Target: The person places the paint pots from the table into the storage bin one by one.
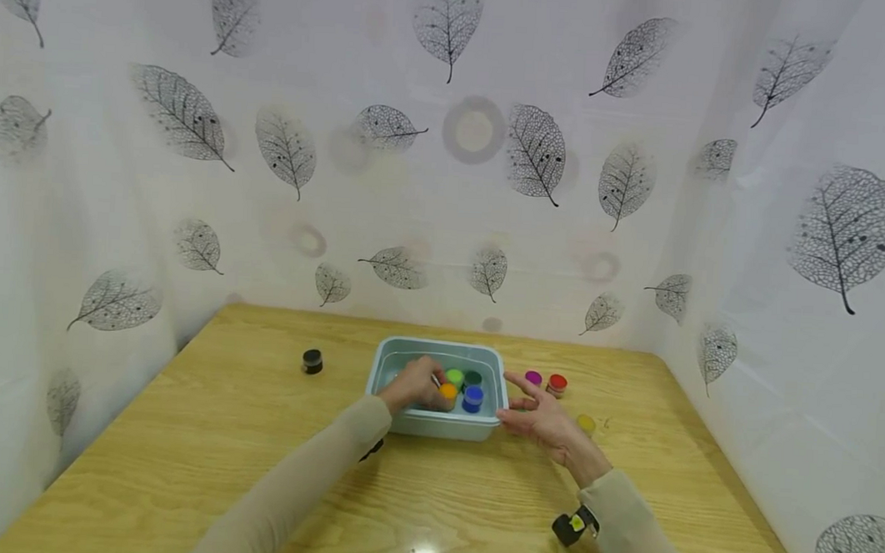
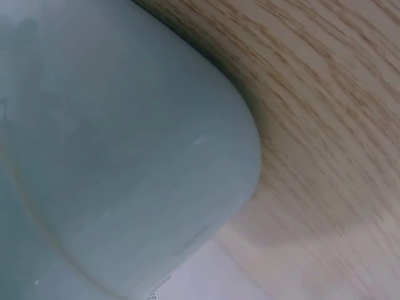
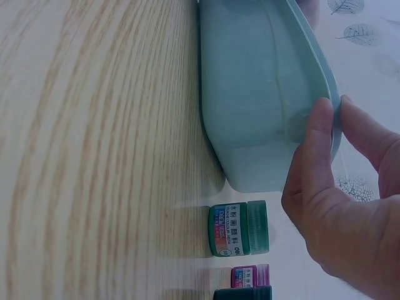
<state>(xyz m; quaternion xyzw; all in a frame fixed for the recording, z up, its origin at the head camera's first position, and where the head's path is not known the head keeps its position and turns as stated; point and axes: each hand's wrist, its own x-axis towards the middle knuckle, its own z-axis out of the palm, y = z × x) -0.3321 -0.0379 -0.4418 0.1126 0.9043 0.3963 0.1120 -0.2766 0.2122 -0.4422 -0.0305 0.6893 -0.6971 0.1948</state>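
A pale blue-green plastic bin (image 1: 435, 427) stands on the table. My left hand (image 1: 416, 382) reaches over its near left side and grips an orange-lidded paint jar (image 1: 447, 390) inside, partly covering it. Beside that jar are a light green one (image 1: 455, 377), a dark green one (image 1: 473, 379) and a blue one (image 1: 473, 398). My right hand (image 1: 548, 420) holds the bin's right rim, with thumb and finger on the rim in the right wrist view. Only the bin's outer wall (image 2: 156, 144) and table show in the left wrist view; the left hand is hidden there.
A black jar (image 1: 313, 362) stands left of the bin. On the right are purple (image 1: 533, 378), red (image 1: 557, 385) and yellow (image 1: 586, 423) jars. A green paint jar (image 3: 237, 229) stands close to the bin under my right hand. A leaf-printed curtain (image 1: 445, 226) borders the table.
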